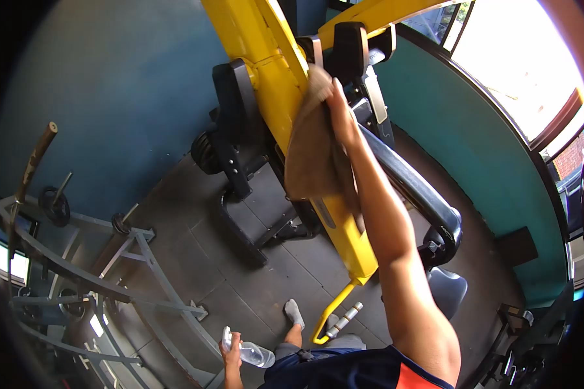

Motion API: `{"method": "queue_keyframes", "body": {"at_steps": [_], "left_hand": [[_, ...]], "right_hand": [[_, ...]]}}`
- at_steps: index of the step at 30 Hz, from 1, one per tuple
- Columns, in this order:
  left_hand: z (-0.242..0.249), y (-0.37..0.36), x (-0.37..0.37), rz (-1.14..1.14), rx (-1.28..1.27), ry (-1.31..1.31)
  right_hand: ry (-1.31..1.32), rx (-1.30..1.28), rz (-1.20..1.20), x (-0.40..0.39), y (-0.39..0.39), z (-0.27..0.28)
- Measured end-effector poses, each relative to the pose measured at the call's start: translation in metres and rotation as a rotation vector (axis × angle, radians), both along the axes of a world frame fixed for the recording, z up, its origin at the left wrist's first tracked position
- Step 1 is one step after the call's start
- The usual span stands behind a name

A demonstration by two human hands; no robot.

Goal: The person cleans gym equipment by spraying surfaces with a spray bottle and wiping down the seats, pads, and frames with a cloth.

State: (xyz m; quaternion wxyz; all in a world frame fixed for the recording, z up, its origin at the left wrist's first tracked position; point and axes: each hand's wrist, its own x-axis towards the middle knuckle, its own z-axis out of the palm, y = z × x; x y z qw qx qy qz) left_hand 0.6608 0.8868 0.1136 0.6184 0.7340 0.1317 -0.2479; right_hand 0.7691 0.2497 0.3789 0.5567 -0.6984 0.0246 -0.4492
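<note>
My right hand (337,107) is stretched far forward and presses a brown cloth (311,152) against the yellow beam (272,84) of a gym machine. The cloth hangs down along the beam, and its upper end is blurred. Low in the view, my left hand (230,350) is wrapped round the neck of a clear spray bottle (256,354) with a white top. The bottle lies tilted beside my leg, away from the machine.
Black pads (235,97) flank the beam, and a black padded arm (409,181) runs to its right. A grey metal rack (156,279) stands at the left. A yellow handle (328,318) juts out near my foot. Windows line the right wall.
</note>
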Motion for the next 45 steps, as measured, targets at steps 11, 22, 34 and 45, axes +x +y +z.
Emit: {"method": "queue_keyframes", "body": {"at_steps": [11,22,34,45], "left_hand": [[-0.002,0.02,0.0,0.024,0.037,0.043],[0.011,-0.032,-0.005,-0.135,0.018,0.021],[0.047,-0.026,-0.033,-0.138,0.006,-0.054],[0.052,-0.007,-0.032,-0.253,0.102,-0.019]], "right_hand": [[0.099,-0.515,-0.398,-0.005,-0.026,-0.04],[0.949,-0.992,-0.545,-0.201,0.153,-0.218],[0.389,-0.976,-0.648,-0.009,0.114,-0.11],[0.874,-0.035,-0.481,-0.159,0.1,-0.138]]}}
